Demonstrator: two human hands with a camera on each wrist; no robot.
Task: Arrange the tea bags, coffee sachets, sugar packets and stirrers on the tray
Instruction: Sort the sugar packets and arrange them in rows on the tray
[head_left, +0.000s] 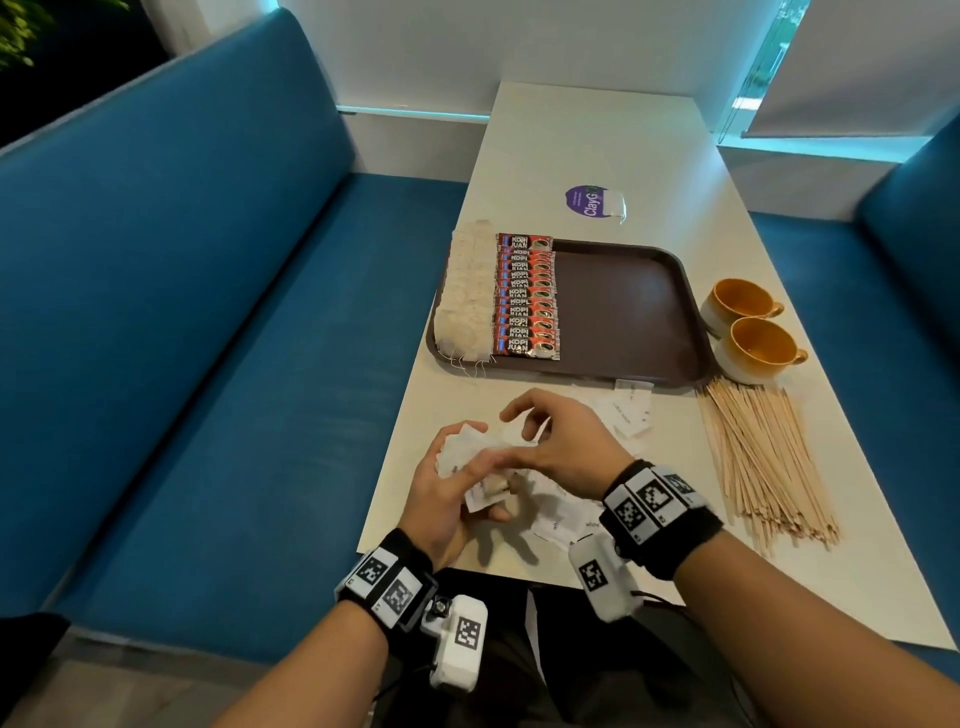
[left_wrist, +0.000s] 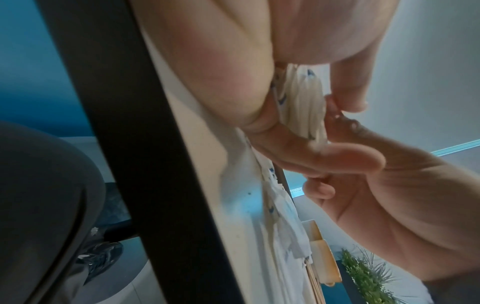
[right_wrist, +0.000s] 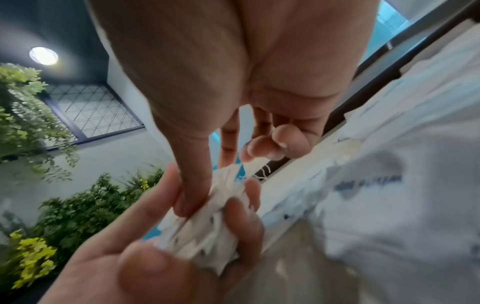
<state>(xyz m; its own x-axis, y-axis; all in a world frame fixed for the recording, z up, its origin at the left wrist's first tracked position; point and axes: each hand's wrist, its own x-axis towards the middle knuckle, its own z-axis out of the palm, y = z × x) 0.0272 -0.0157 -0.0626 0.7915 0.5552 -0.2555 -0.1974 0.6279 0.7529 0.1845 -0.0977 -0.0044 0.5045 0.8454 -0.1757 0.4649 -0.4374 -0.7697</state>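
Note:
My left hand (head_left: 447, 488) grips a stack of white sugar packets (head_left: 470, 454) just above the table's near edge. The same stack (left_wrist: 301, 102) sits between the left thumb and fingers in the left wrist view. My right hand (head_left: 524, 426) arches over it, its thumb pressed on the stack (right_wrist: 207, 232) and its curled fingers on the stack's far edge. More sugar packets (head_left: 566, 514) lie loose under the right wrist. The brown tray (head_left: 623, 312) holds a column of tea bags (head_left: 467, 296) and a column of coffee sachets (head_left: 527, 296) at its left. Wooden stirrers (head_left: 763, 462) lie heaped to the right.
Two orange-lined cups (head_left: 743, 306) (head_left: 763, 348) stand beside the tray's right rim. A purple sticker (head_left: 587, 202) and a small clear packet lie beyond the tray. Blue bench seats (head_left: 208, 312) flank the white table (head_left: 597, 135). The tray's right half is bare.

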